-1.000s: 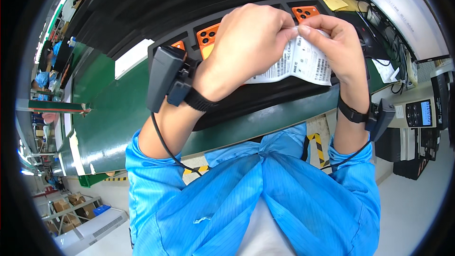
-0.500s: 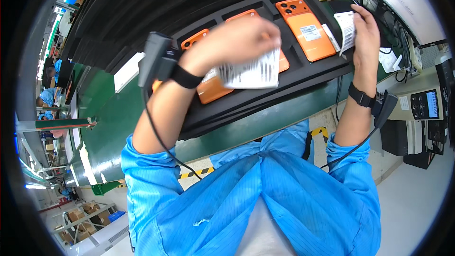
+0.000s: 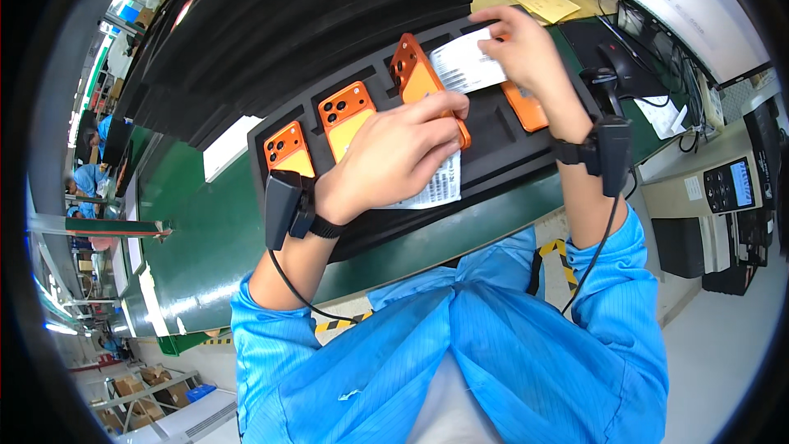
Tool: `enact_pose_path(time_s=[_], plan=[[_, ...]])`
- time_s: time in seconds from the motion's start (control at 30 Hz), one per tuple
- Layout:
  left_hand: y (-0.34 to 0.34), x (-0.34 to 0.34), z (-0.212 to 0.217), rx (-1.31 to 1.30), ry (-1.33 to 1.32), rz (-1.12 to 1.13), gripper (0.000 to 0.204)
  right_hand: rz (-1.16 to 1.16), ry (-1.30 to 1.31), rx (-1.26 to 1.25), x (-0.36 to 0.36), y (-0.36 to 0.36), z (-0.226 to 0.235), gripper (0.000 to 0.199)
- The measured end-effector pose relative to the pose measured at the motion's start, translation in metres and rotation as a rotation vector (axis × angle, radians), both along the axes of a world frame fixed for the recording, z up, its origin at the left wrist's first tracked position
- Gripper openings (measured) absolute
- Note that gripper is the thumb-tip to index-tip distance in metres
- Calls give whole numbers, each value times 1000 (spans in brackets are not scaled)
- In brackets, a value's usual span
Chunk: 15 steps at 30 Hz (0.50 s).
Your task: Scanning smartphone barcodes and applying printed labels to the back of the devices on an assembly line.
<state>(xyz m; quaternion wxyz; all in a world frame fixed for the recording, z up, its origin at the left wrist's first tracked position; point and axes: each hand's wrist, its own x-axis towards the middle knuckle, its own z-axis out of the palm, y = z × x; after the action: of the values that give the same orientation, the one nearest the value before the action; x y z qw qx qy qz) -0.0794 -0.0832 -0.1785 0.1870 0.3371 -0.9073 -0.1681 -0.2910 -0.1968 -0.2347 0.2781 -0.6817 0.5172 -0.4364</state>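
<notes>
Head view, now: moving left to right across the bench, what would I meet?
White sheet → leftmost orange phone → second orange phone → tilted orange phone → white label → right hand → beige machine with a small screen.

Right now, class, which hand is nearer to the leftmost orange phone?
Left: the left hand is right of the leftmost orange phone, holding a tilted phone; the right hand is farther right, at a white sheet.
</notes>
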Motion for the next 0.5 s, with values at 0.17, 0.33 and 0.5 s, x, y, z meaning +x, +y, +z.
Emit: enact_pose_path(time_s=[0.17, 0.33, 0.5], plan=[[-1, 5, -8, 33, 121, -19, 6, 68, 163, 43, 51, -3, 4, 39], [-3, 10, -7, -56, 204, 203, 6, -110, 121, -417, 28, 36, 37, 31], [-12, 27, -3, 170, 388, 404, 21, 551, -83, 296, 35, 76, 41, 25]])
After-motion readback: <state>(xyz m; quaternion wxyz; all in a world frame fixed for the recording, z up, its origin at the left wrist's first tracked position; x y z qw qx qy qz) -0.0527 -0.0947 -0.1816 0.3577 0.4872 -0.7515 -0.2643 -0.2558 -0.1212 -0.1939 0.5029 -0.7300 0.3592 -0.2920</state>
